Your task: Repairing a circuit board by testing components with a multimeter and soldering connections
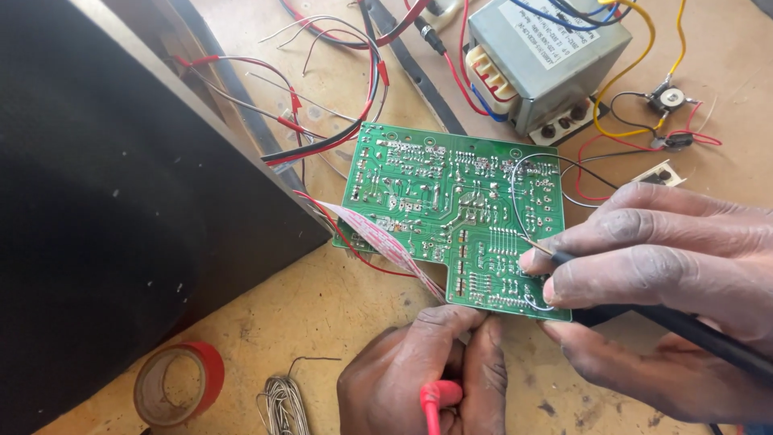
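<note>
A green circuit board lies solder side up on a wooden bench. My right hand grips a black test probe, its thin metal tip touching the board's lower right area. My left hand holds a red test probe at the board's near edge, fingertips touching the board. A thin black wire loops over the board's right part. A pink and white ribbon cable crosses the board's lower left corner.
A grey transformer with blue, red and yellow wires stands behind the board. A large black cabinet fills the left. A red tape roll and a coil of solder wire lie at the near edge. Small switch parts sit far right.
</note>
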